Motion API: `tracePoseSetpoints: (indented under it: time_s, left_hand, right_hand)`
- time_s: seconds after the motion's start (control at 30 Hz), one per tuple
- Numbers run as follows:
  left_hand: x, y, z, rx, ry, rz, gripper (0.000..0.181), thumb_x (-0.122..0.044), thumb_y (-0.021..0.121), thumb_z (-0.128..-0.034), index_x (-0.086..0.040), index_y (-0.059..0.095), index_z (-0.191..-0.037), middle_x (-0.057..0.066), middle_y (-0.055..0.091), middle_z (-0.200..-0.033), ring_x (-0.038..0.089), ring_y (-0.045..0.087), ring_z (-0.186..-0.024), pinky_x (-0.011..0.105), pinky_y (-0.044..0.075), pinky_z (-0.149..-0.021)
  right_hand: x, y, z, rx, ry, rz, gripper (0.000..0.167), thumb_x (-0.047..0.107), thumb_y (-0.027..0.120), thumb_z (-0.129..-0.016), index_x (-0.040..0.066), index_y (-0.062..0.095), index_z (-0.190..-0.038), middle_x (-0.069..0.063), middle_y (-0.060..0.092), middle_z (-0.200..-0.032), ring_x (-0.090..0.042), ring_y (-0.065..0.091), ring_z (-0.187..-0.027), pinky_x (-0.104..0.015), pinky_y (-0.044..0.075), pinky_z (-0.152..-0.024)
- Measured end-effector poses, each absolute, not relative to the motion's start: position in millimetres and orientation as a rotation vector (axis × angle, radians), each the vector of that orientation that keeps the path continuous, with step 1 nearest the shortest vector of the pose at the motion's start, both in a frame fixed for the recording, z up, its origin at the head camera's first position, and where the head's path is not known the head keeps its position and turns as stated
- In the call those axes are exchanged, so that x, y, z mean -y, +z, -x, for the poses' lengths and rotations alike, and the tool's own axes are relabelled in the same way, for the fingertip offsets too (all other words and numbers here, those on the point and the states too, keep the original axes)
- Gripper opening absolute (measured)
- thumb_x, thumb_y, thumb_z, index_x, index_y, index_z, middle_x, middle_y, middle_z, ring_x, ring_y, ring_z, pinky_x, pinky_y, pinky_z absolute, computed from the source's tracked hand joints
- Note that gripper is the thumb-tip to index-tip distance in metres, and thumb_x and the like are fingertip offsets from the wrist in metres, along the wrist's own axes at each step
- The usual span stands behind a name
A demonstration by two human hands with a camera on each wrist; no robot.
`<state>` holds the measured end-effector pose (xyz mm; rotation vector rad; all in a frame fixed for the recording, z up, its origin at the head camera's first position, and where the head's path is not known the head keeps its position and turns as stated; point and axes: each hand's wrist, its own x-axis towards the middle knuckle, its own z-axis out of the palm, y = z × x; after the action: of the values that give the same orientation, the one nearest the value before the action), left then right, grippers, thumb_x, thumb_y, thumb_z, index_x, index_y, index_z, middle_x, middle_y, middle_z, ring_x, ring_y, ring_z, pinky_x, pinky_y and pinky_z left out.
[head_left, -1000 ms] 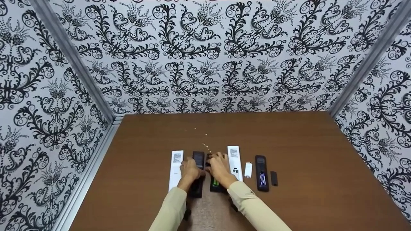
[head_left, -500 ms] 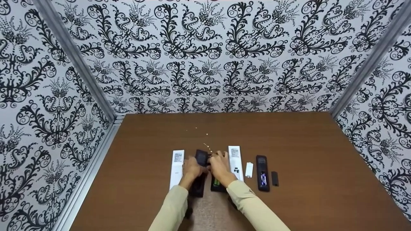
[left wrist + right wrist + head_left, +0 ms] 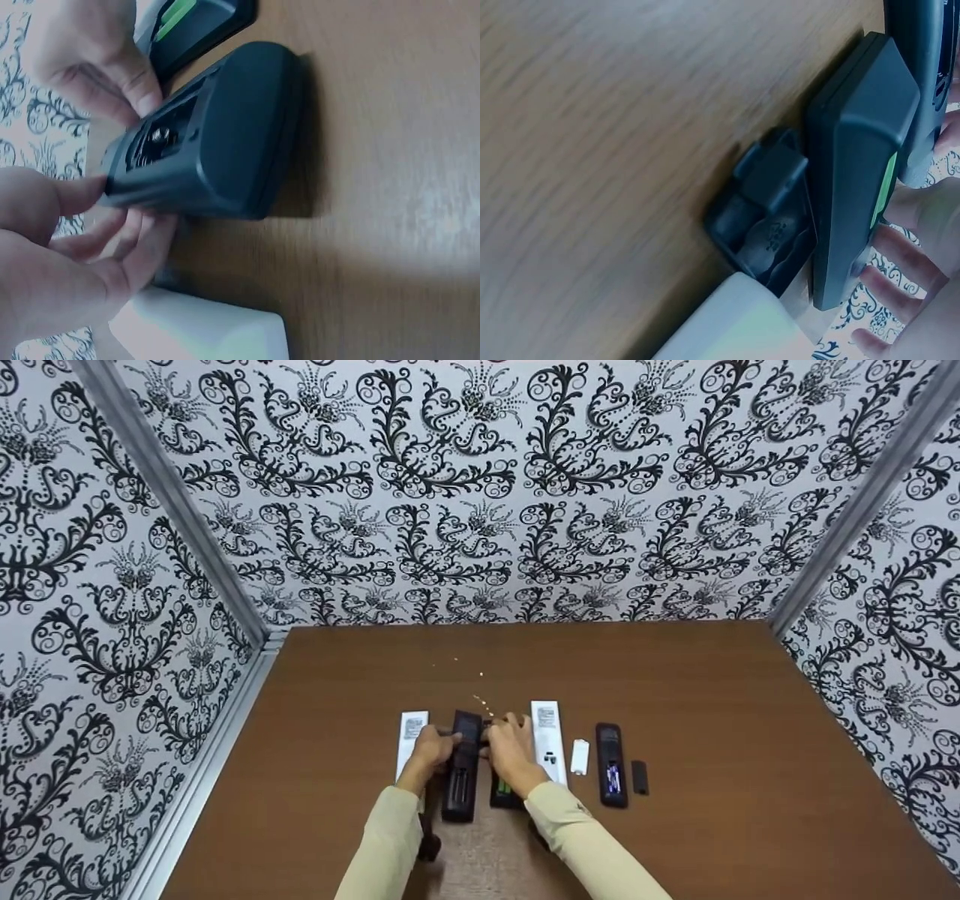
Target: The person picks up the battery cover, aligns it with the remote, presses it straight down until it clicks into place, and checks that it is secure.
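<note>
Where the left hand (image 3: 433,748) covered the middle of the black remote (image 3: 465,757) half a second ago, it now sits at the remote's left edge, thumb over the top and fingers against the side, gripping just that edge. The shift bares nearly all of the remote's back, which faces up near the middle of the brown table (image 3: 675,682). Its battery bay (image 3: 460,791) has no lid on it; a metal contact shows inside and no battery can be made out, so the bay is now in plain sight and easy to reach.

The right hand (image 3: 511,750) has barely moved. Its fingers are bent and its thumb is at or very near the black remote's right side; whether it holds anything cannot be told. Beneath it lies a second remote (image 3: 202,37), green batteries (image 3: 504,787) showing. The right wrist view finds a black cover (image 3: 761,214) just beside that one.

A left white remote (image 3: 412,727) and a right white remote (image 3: 547,724) flank the hands. Farther right come a white cover (image 3: 580,757), a dark remote (image 3: 610,742) with blue batteries (image 3: 615,780), and a dark cover (image 3: 640,777).
</note>
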<state>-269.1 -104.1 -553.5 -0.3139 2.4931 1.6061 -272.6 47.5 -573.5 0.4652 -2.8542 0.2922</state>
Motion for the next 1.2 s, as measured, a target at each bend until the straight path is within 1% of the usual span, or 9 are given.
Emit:
tracePoseSetpoints:
  time_s: [0.13,0.27,0.37,0.5,0.6,0.8,0.97,1.03,1.2]
  left_hand:
    - [115.6,-558.1,268.3,-2.341,1.716,0.279,0.041,-0.010,0.059,-0.0978,0.015,0.055,-0.130,0.020,0.067,-0.101,0.019,0.066,-0.076,0.036,0.061,-0.065]
    - [124.8,-564.3,266.6,-2.217,1.823,0.233,0.043,-0.012,0.057,-0.1000,0.013,0.051,-0.134,0.013,0.067,-0.093,0.016,0.063,-0.073,0.036,0.059,-0.063]
    - [126.9,-563.9,264.4,-2.193,1.853,0.199,0.042,-0.013,0.056,-0.1006,0.012,0.050,-0.134,0.017,0.068,-0.098,0.016,0.062,-0.076,0.035,0.059,-0.066]
    - [128.5,-565.5,263.5,-2.206,1.849,0.170,0.044,-0.016,0.057,-0.1008,0.011,0.050,-0.135,0.024,0.066,-0.117,0.018,0.062,-0.086,0.035,0.059,-0.070]
    - [131.2,-570.6,264.6,-2.197,1.868,0.143,0.044,-0.017,0.059,-0.1005,0.009,0.050,-0.135,0.027,0.063,-0.124,0.018,0.064,-0.088,0.034,0.059,-0.070]
    - [134.4,-573.4,265.8,-2.120,1.942,0.090,0.043,-0.014,0.057,-0.1011,0.009,0.048,-0.136,0.028,0.063,-0.124,0.016,0.065,-0.087,0.036,0.060,-0.074]
    - [135.5,-573.4,266.3,-2.099,1.968,0.099,0.042,-0.013,0.058,-0.1003,0.009,0.049,-0.135,0.027,0.063,-0.124,0.016,0.065,-0.089,0.037,0.061,-0.075]
    - [135.4,-573.2,266.2,-2.107,1.961,0.115,0.042,-0.013,0.059,-0.1001,0.008,0.050,-0.135,0.025,0.063,-0.124,0.015,0.065,-0.088,0.035,0.060,-0.073]
    - [136.1,-572.8,264.5,-2.118,1.953,0.134,0.042,-0.014,0.059,-0.1002,0.007,0.051,-0.136,0.024,0.064,-0.124,0.014,0.064,-0.087,0.032,0.058,-0.070]
  right_hand:
    - [-45.9,-574.2,271.3,2.848,0.271,-0.455,0.005,0.020,0.080,-0.082,0.015,0.079,-0.082,-0.002,0.075,-0.092,-0.025,0.061,-0.101,-0.051,0.041,-0.103]
    - [-45.3,-574.9,270.1,2.833,0.273,-0.450,0.006,0.019,0.081,-0.080,0.014,0.079,-0.079,-0.002,0.075,-0.090,-0.025,0.061,-0.101,-0.052,0.041,-0.104]
    - [-45.8,-575.4,271.0,2.828,0.286,-0.441,0.008,0.020,0.081,-0.079,0.013,0.078,-0.078,-0.002,0.075,-0.089,-0.025,0.061,-0.102,-0.052,0.041,-0.104]
    - [-47.5,-574.0,271.5,2.834,0.286,-0.454,0.009,0.021,0.081,-0.080,0.013,0.078,-0.076,-0.002,0.075,-0.089,-0.025,0.060,-0.104,-0.051,0.041,-0.104]
    - [-49.4,-571.9,270.1,2.836,0.252,-0.494,0.007,0.021,0.080,-0.080,0.015,0.078,-0.076,-0.001,0.076,-0.090,-0.025,0.059,-0.106,-0.051,0.041,-0.104]
    - [-54.9,-571.1,267.6,2.777,0.263,-0.578,0.007,0.024,0.080,-0.081,0.016,0.079,-0.081,0.000,0.078,-0.090,-0.025,0.061,-0.109,-0.048,0.041,-0.103]
    - [-58.5,-571.9,267.5,2.674,0.326,-0.632,0.006,0.018,0.077,-0.083,0.013,0.076,-0.079,-0.001,0.078,-0.085,-0.027,0.065,-0.108,-0.046,0.044,-0.101]
    - [-59.0,-573.0,267.5,2.625,0.350,-0.645,0.007,0.018,0.077,-0.084,0.012,0.075,-0.080,-0.002,0.077,-0.085,-0.027,0.067,-0.104,-0.043,0.047,-0.096]
    - [-58.5,-577.3,265.5,2.517,0.439,-0.665,0.011,0.015,0.076,-0.084,0.008,0.069,-0.087,-0.007,0.071,-0.085,-0.026,0.068,-0.081,-0.037,0.053,-0.073]
